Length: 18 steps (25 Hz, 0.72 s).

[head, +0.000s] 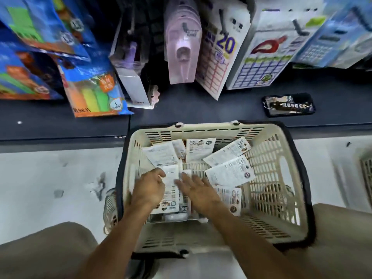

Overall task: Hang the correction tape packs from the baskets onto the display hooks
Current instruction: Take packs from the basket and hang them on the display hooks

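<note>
- Head view: I see one cream basket (267, 168) with a dark rim on the pale floor (50, 178), its far edge against a dark shelf (201, 109).
- Packs: white correction tape packs (229, 174) lie loose and overlapping on the basket bottom, most of them toward its far and left sides. One pack leans at the far right corner; another lies near the near edge, right of the hands.
- Left hand (148, 190): inside the basket at its left side, fingers curled on the edge of one pack (171, 178). I read this as a grasp on that pack.
- Right hand (196, 190): inside the basket just beside the left hand, fingers extended and spread, lying on the packs at the near edge. It grips nothing that I can see. The fingertips are blurred.
- Shelf: a phone (288, 105) lies flat on its surface toward the right, well apart from the basket.
- Display: above the shelf hang pink packs (182, 47), a pack marked "20" (218, 57) and blue bags (40, 47) at the left. One bag (94, 89) rests tilted on the shelf's left part.
- A second basket (366, 174) shows partly at the right edge of the floor; I cannot tell what it contains.
</note>
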Each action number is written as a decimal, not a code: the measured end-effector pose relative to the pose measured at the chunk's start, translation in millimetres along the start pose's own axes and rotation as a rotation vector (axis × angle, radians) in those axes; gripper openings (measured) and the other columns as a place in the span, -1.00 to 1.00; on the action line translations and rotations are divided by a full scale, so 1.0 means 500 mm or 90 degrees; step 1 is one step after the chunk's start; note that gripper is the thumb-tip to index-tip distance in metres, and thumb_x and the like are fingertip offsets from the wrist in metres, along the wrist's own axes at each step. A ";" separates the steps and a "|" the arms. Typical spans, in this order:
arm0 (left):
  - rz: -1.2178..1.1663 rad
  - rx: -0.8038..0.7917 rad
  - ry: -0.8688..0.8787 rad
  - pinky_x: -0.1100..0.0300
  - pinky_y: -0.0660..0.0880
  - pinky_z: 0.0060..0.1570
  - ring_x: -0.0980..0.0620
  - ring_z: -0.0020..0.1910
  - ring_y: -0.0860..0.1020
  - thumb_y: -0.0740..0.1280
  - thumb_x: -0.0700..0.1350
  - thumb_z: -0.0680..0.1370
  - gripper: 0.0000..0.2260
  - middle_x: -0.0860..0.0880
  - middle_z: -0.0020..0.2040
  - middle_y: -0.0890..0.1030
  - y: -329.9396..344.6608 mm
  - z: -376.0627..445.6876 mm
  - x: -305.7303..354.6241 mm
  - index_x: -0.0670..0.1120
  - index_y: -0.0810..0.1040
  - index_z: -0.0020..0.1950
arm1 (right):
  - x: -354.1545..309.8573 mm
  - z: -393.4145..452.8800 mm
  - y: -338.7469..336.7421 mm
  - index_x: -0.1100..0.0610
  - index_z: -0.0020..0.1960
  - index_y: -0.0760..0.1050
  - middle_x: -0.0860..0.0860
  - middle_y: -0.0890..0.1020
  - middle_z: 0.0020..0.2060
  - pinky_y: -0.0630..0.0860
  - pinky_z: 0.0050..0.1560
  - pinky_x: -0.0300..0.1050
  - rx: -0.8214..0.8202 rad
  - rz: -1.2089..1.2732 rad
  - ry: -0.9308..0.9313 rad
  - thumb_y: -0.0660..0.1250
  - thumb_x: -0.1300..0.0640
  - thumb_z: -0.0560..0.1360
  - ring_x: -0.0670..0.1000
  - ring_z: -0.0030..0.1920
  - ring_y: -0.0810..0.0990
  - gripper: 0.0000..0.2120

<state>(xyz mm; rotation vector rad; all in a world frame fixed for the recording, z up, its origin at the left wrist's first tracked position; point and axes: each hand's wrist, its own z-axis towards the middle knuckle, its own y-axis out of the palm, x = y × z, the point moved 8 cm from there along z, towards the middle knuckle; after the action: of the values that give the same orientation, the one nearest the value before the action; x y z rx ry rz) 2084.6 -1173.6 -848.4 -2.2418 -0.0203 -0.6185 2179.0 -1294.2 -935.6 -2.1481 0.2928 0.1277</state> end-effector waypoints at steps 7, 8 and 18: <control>-0.099 0.156 0.058 0.07 0.61 0.01 -0.04 -0.09 0.66 0.30 -0.40 0.49 -0.73 -0.03 -0.07 0.72 -0.036 0.006 0.002 -0.07 0.66 -0.02 | -0.065 0.051 -0.034 0.03 0.57 -0.05 0.27 0.12 0.59 0.20 0.46 0.41 0.129 -0.182 -0.131 0.34 0.18 0.48 0.34 0.56 0.16 -0.19; -0.111 0.170 0.058 0.07 0.61 -0.01 -0.03 -0.11 0.66 0.30 -0.40 0.48 -0.73 -0.01 -0.10 0.72 -0.043 0.008 0.003 -0.05 0.66 -0.06 | -0.089 0.055 -0.043 0.01 0.55 0.11 0.24 0.22 0.57 0.26 0.43 0.41 0.145 -0.213 -0.171 0.33 0.16 0.46 0.33 0.54 0.23 -0.27; -0.296 0.236 0.093 0.17 0.60 0.00 0.15 -0.14 0.65 0.25 -0.48 0.48 -0.59 0.15 -0.22 0.66 -0.101 0.023 0.042 0.05 0.61 -0.21 | -0.197 0.073 -0.032 -0.06 0.60 0.12 0.01 0.23 0.58 0.10 0.50 0.40 -0.018 -0.438 -0.323 0.26 -0.15 0.59 0.25 0.59 0.10 -0.35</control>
<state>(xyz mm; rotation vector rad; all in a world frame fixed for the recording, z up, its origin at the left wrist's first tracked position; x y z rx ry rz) 2097.3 -1134.6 -810.5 -1.8305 -0.5507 -0.9395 2088.9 -1239.6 -923.1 -2.0433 -0.7353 0.2680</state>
